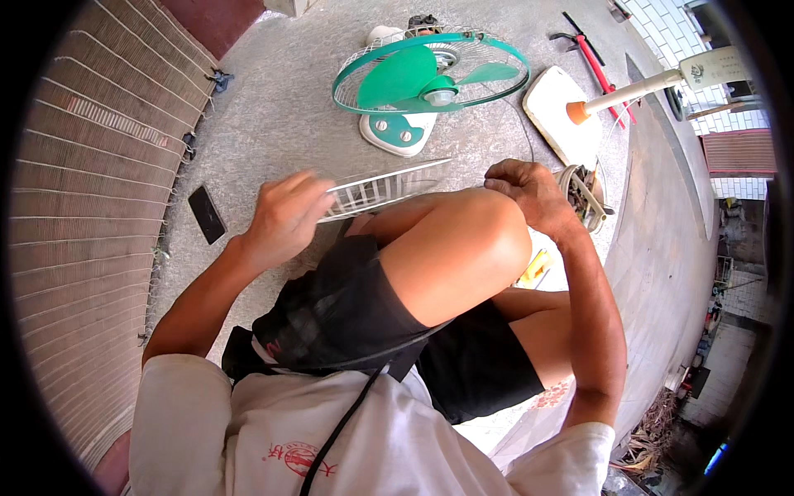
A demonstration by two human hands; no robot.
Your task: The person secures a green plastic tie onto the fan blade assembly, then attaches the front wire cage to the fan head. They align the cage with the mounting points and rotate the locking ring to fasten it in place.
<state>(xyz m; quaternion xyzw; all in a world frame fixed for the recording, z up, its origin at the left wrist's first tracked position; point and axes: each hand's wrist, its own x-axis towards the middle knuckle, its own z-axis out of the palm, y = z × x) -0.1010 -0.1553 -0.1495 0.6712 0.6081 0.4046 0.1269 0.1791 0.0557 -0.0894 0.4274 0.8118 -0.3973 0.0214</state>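
Note:
My left hand, slightly blurred, is closed at the near end of a white slatted plastic basket, which tilts beside my raised knee. My right hand is held over the other side of the knee with its fingers curled together. Whatever is between those fingers is too small or hidden to make out. Beyond both hands stands a green and white electric fan, its blades showing and its round cage facing up toward me. Two knobs sit on its base.
A black phone lies on the concrete at left, near a corrugated brown shutter. Right of the fan are a white board-like base with an orange-collared pole, red-handled bolt cutters and a container of odds and ends.

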